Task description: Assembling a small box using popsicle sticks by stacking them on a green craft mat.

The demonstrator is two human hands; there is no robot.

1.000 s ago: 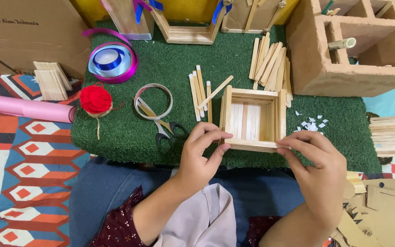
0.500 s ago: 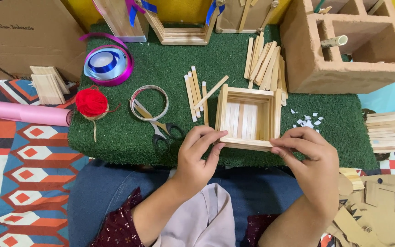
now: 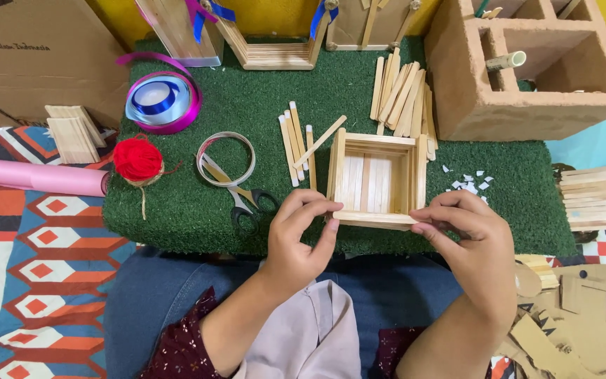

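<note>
On the near edge of the green turf mat (image 3: 198,217), right in front of the person's lap, sits a little square popsicle-stick box (image 3: 376,179), open side up, slat floor showing inside. Both hands are on its near wall. Left hand (image 3: 296,242) has thumb and fingertips pinched on the near-left corner of the top stick; right hand (image 3: 468,235) pinches the near-right corner the same way. So both are closed lightly on that front stick, not wrapped around the box.

Looks like the step in hand is seating the top stick on the near wall and pressing it level with the side walls. Can't really tell if there's glue under it, the fingers cover both joints.

Judging from that, the next move calls for even pressure at both ends so the stick doesn't skew, then a gentle let-go without dragging it off. Another stick would have to come from the loose sticks (image 3: 296,144) lying just left of the box, or from the bigger stick pile (image 3: 401,95) behind it.

Other stuff around: scissors (image 3: 236,196) lying across a clear tape ring (image 3: 226,159) near the left hand, a red yarn ball (image 3: 137,159), a purple ribbon spool (image 3: 163,102), a pink roll (image 3: 33,177) off the mat, and a hollow brick (image 3: 527,67) at the back right
</note>
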